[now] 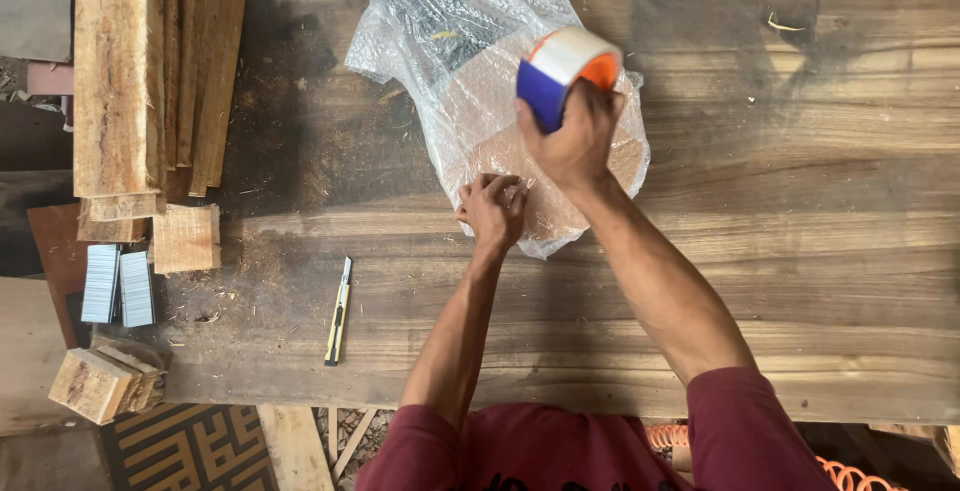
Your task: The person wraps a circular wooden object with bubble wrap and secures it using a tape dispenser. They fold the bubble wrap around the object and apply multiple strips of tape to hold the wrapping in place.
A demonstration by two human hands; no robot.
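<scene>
A roll of packing tape [566, 73] was gripped in the closed fingers of the right hand [577, 136], raised above a bubble-wrapped bundle [480, 81] on the wooden workbench [800, 251]. The left hand [492, 209], fingers curled, was pressed against the bundle's near edge. A yellow utility knife [338, 313] lay nearby, with stacked timber [150, 81] well to the left.
</scene>
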